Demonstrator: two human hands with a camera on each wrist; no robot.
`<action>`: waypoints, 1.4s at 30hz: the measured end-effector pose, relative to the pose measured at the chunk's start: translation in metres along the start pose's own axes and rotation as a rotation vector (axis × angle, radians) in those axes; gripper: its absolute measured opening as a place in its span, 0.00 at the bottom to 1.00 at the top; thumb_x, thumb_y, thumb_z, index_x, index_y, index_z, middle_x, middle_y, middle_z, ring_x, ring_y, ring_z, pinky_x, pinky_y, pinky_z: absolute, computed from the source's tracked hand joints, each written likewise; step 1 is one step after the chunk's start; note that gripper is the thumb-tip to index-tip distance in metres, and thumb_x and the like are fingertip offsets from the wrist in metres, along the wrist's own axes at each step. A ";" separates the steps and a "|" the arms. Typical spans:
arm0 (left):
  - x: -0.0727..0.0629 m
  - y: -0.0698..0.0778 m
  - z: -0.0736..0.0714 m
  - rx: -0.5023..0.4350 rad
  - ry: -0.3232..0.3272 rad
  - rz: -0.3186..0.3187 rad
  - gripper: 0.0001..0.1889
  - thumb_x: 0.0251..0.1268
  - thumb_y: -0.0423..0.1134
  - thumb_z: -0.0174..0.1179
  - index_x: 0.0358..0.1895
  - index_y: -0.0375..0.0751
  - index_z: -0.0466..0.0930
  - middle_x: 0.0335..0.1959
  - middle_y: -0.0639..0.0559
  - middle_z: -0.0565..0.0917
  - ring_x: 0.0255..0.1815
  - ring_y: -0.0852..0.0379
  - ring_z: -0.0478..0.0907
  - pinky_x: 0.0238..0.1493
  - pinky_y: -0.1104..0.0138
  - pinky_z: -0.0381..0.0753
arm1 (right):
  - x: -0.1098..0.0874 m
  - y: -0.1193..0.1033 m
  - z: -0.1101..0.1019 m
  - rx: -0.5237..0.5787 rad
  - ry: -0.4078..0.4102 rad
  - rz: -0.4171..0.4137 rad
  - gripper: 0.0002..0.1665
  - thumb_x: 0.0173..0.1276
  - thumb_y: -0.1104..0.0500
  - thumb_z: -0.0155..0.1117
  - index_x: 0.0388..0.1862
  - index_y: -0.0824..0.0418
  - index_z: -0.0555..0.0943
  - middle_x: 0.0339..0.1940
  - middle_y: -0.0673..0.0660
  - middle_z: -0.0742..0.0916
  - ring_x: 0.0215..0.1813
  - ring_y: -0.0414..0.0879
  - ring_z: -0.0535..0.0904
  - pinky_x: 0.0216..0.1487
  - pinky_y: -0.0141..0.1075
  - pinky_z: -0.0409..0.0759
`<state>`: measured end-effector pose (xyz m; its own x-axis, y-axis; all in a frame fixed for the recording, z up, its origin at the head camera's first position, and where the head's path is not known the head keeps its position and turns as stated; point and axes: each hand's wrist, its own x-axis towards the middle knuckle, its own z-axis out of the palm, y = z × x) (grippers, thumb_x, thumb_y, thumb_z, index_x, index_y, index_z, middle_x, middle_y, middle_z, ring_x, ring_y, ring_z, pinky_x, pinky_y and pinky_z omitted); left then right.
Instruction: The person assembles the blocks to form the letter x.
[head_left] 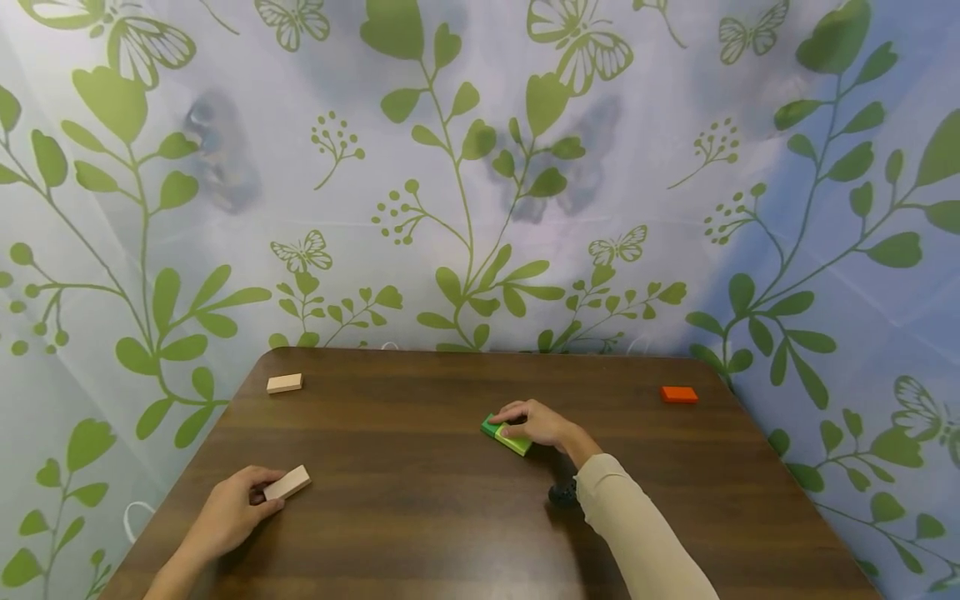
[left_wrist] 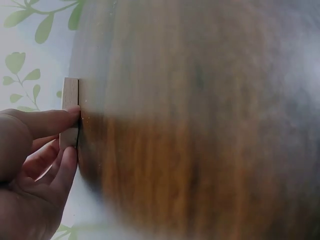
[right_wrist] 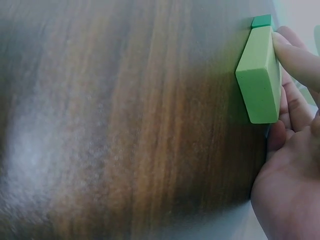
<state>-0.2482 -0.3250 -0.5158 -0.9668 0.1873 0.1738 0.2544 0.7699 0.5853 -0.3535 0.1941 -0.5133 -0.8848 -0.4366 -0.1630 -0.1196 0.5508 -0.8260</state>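
With the middle of the desk [head_left: 420,517] as the clock's centre in the head view, a cream sleeve [head_left: 637,517] comes in from 5 o'clock, covering the right arm nearly to the wrist, while the left forearm is bare and enters from 8 o'clock. The left hand [head_left: 228,512] lies at 9 o'clock, its fingers grasping the near block [head_left: 291,482], a pale wooden piece whose free end points to 2 o'clock. The left wrist view shows this block at 9 o'clock, pinched with the thumb on one side; whether its underside meets the desk I cannot tell. A small black thing [head_left: 561,495] sits against the sleeve's edge, partly hidden by it, at 4 o'clock from the right hand's blocks. The right hand [head_left: 542,423] is at 1 o'clock from the centre, its fingers grasping the lime block [head_left: 516,443]. The green block [head_left: 490,424], darker, touches the lime block's 10 o'clock end, with a fingertip over it. In the right wrist view the lime block lies at 2 o'clock, one end turned to the camera, the thumb along its side and the green block beyond. Farther off, the red block [head_left: 678,395] lies flat at 2 o'clock, near the desk's edge. The far block [head_left: 285,383], also pale, lies at 10 o'clock. Behind the desk hangs a whitish-blue curtain [head_left: 337,208], printed with green leaves and butterflies.
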 end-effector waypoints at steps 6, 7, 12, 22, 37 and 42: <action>0.005 0.004 -0.003 0.010 -0.030 -0.010 0.18 0.52 0.29 0.79 0.48 0.31 0.88 0.44 0.43 0.86 0.40 0.52 0.83 0.36 0.67 0.82 | -0.001 0.001 0.000 0.020 0.012 0.001 0.16 0.75 0.58 0.68 0.60 0.50 0.89 0.69 0.57 0.78 0.72 0.59 0.68 0.65 0.54 0.72; 0.007 0.005 -0.004 0.018 -0.040 -0.004 0.18 0.51 0.29 0.79 0.47 0.31 0.88 0.42 0.44 0.86 0.39 0.52 0.82 0.36 0.67 0.82 | -0.001 0.001 0.000 0.021 0.013 -0.002 0.16 0.75 0.58 0.68 0.60 0.50 0.88 0.69 0.57 0.78 0.72 0.60 0.68 0.64 0.54 0.72; 0.014 0.008 -0.008 0.055 -0.084 0.025 0.17 0.49 0.29 0.80 0.44 0.31 0.89 0.39 0.48 0.85 0.37 0.53 0.82 0.36 0.64 0.81 | -0.001 0.002 0.001 0.016 0.004 -0.012 0.17 0.76 0.58 0.67 0.61 0.51 0.88 0.69 0.57 0.78 0.72 0.59 0.69 0.64 0.52 0.73; 0.016 0.022 -0.002 -0.022 -0.058 -0.010 0.19 0.51 0.32 0.80 0.47 0.33 0.89 0.44 0.45 0.86 0.37 0.56 0.83 0.35 0.65 0.81 | -0.001 0.003 0.000 0.026 0.026 0.020 0.17 0.75 0.58 0.69 0.60 0.49 0.88 0.71 0.57 0.78 0.74 0.59 0.68 0.64 0.52 0.73; 0.036 0.086 0.032 -0.158 -0.046 0.037 0.17 0.56 0.30 0.77 0.49 0.32 0.87 0.44 0.44 0.86 0.38 0.55 0.82 0.40 0.63 0.83 | -0.001 -0.003 0.004 0.031 0.022 -0.005 0.17 0.76 0.59 0.67 0.61 0.51 0.88 0.68 0.56 0.80 0.70 0.58 0.71 0.60 0.49 0.75; 0.051 0.106 0.050 -0.200 -0.044 0.053 0.16 0.57 0.30 0.77 0.48 0.34 0.88 0.44 0.46 0.85 0.38 0.55 0.82 0.41 0.63 0.83 | -0.003 -0.003 0.005 0.034 0.027 -0.006 0.18 0.76 0.60 0.67 0.62 0.52 0.87 0.69 0.57 0.79 0.70 0.59 0.71 0.59 0.49 0.76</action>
<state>-0.2720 -0.2034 -0.4850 -0.9511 0.2539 0.1761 0.3000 0.6225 0.7228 -0.3479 0.1902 -0.5129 -0.8961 -0.4202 -0.1432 -0.1102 0.5231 -0.8451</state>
